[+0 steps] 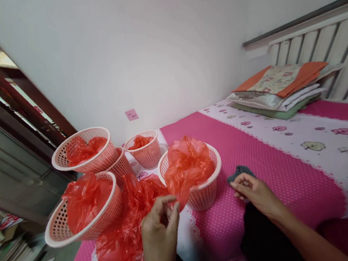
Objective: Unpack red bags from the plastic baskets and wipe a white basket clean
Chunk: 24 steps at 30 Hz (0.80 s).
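Note:
My left hand (161, 233) is closed in a pinch on the edge of a thin red plastic bag (190, 161). The crumpled bag sits in a pink mesh basket (204, 199) with a white rim and bulges above it. To the right of this basket, my right hand (250, 190) grips a small dark grey cloth (241, 171) between thumb and fingers, low over the bed. A heap of loose red plastic bags (130, 219) lies just left of my left hand.
More pink baskets stand on the left: a tilted one (108, 217) in front, a wide one (81, 132) behind it, and a smaller one (148, 157), all with red bags inside. Folded bedding (279, 84) is stacked at the back right. A pink note (131, 114) is on the wall.

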Motion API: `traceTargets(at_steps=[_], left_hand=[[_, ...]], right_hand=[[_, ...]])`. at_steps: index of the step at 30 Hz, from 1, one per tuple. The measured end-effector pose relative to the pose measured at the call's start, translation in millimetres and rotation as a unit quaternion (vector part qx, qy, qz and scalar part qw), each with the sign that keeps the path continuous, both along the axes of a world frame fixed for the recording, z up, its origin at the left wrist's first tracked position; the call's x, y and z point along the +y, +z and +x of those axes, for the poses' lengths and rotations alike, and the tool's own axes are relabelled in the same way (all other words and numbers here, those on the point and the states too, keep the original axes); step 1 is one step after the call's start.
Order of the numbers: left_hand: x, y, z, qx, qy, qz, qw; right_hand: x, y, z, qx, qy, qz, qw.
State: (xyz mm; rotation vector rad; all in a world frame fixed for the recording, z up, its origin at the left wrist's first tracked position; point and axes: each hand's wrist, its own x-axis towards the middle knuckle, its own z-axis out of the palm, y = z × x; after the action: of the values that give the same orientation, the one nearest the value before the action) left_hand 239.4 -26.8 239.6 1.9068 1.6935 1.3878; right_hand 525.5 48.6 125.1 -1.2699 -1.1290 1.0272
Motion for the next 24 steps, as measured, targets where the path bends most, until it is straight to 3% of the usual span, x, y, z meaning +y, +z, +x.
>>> traceTargets(at_steps=[6,10,13,15,20,24], left_hand=[[45.6,30.1,-17.9,-0.043,0.091,0.036,0.994],[76.2,40.8,-22.9,-0.012,0.05,-0.039,0.998],[95.2,34.8,-18.4,0.048,-0.002,-0.144,0.988],[106.2,25.3,-13.4,0.051,-0.02,-0.176,0.983],[126.9,4.0,-6.1,-0.098,-0.098,-0.166,0.976],[120.9,8.2,-19.9,-0.136,-0.058,-0.097,0.984]], right_hand=[[-1.9,28.3,19.1,-0.042,-0.041,0.056,0.997],[-3.8,50.2,17.2,-0.071,-0.066,0.107,0.989],[4.2,67.8,4.3,-0.107,-0.071,0.169,0.977],[15.1,80.3,-6.7,-0.156,-0.06,0.211,0.963],[47.7,102.9,-25.5,-0.324,0.009,0.291,0.9],[51.4,112.1,-18.0,-0.338,0.001,0.307,0.89]])
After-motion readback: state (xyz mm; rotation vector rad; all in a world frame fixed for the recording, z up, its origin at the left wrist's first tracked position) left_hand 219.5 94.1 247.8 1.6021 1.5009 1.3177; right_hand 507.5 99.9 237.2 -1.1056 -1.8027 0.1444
